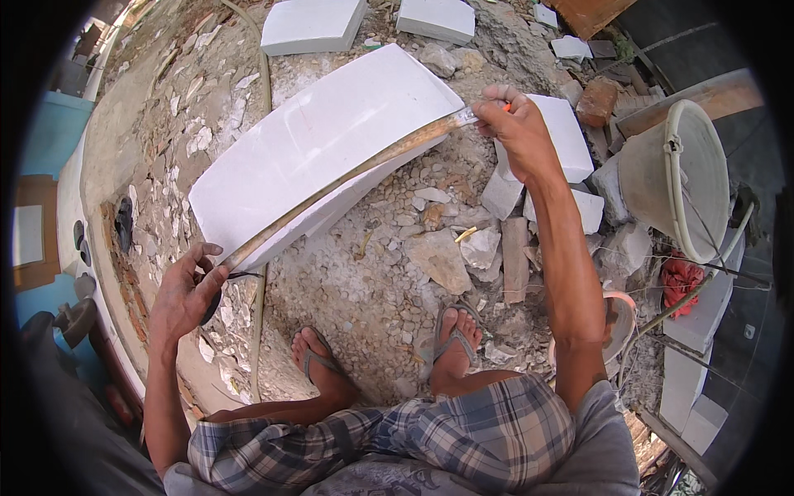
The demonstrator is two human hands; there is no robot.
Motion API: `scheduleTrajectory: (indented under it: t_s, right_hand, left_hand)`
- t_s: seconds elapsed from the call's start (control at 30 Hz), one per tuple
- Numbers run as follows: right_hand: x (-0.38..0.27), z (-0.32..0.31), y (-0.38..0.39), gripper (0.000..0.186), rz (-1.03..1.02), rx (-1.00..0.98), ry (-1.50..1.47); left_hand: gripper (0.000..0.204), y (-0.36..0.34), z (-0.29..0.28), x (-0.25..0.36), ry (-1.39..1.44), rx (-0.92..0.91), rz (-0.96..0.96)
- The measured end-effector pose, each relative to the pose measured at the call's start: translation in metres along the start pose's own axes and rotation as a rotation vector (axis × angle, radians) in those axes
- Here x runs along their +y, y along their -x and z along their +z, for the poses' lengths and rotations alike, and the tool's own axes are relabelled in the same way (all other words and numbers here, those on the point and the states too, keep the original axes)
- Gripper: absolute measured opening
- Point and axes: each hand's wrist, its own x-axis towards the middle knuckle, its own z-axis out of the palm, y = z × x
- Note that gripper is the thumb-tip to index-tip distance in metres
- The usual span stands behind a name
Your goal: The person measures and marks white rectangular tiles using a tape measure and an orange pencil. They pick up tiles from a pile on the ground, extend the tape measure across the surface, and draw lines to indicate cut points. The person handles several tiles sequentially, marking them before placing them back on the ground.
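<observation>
A long white lightweight concrete block [322, 132] lies slantwise in front of me, its right end farther away. Along its near top edge runs a worn, brownish tape measure [347, 175], stretched from one hand to the other. My left hand [188, 289] is closed on the tape at the block's near left corner; a dark, rounded piece, perhaps the case, shows partly under the fingers. At the far right corner, my right hand [517, 128] pinches the tape's other end. A small orange and silvery piece shows at those fingertips; its kind is unclear.
Two more white blocks [314, 26] lie beyond. Broken white blocks [558, 136], a brick [597, 101] and rubble are at right, beside a tilted grey bucket [662, 174]. A hose [263, 91] crosses the stony ground. My sandalled feet [455, 335] stand close to the block.
</observation>
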Motion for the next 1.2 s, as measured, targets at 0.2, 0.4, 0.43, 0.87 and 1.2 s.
scheduleTrajectory:
  t_s: [0.2, 0.4, 0.43, 0.87, 1.2]
  right_hand:
    - [0.022, -0.009, -0.042, 0.043, 0.079, 0.025, 0.276]
    - [0.037, 0.001, -0.041, 0.029, 0.027, 0.068, 0.235]
    - [0.038, 0.008, -0.04, 0.029, 0.024, 0.062, 0.246]
    - [0.028, 0.012, -0.027, 0.045, -0.06, 0.127, 0.423]
    - [-0.031, 0.054, 0.056, 0.044, -0.129, -0.181, -0.041]
  left_hand:
    - [0.031, -0.003, -0.016, -0.042, -0.005, -0.069, -0.227]
    - [0.034, -0.006, -0.015, -0.053, -0.175, -0.032, -0.091]
    - [0.034, -0.004, -0.019, -0.057, -0.195, -0.03, -0.099]
    - [0.035, -0.01, -0.013, -0.068, -0.132, -0.099, -0.23]
    - [0.036, -0.016, -0.012, -0.071, -0.14, -0.093, -0.232]
